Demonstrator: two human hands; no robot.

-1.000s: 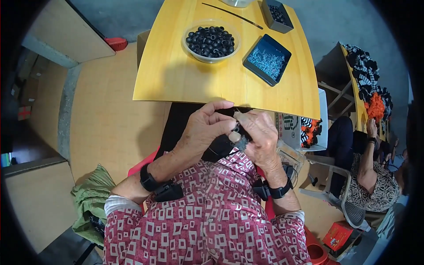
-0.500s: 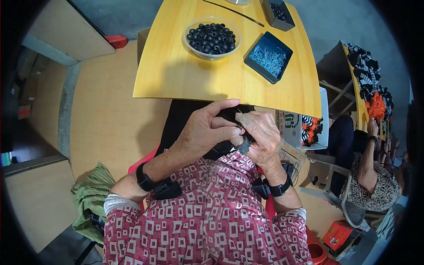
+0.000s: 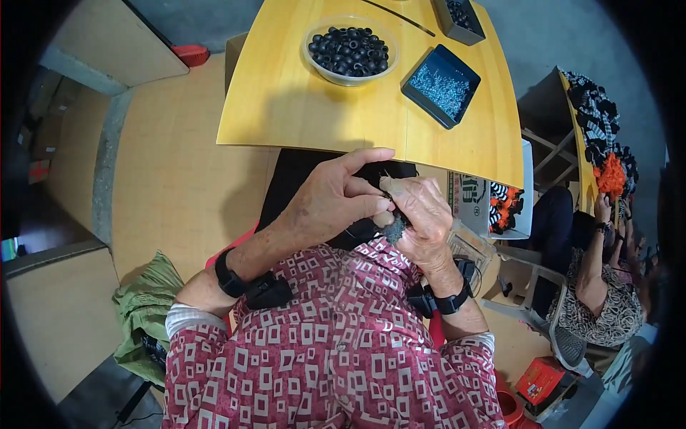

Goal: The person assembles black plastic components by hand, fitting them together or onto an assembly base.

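Observation:
Just in front of the table edge, above my lap, my two hands meet. My left hand pinches thumb and fingers together, its index finger stretched along the table edge; what lies in the pinch is too small to make out. My right hand is closed around a small dark grey fuzzy piece, partly hidden by the fingers. Beside it shows a pale rounded tip, and I cannot tell whether it is a fingertip or part of the piece. Dark cloth lies behind the hands.
On the yellow table stand a clear bowl of black beads, a dark tray of tiny bluish beads and a grey box. A thin dark stick lies behind. At right, another person handles orange fluff.
The view has shifted slightly, so the table sits a little higher. My left fingers have shifted slightly at the pinch; both hands stay together with the grey fuzzy piece.

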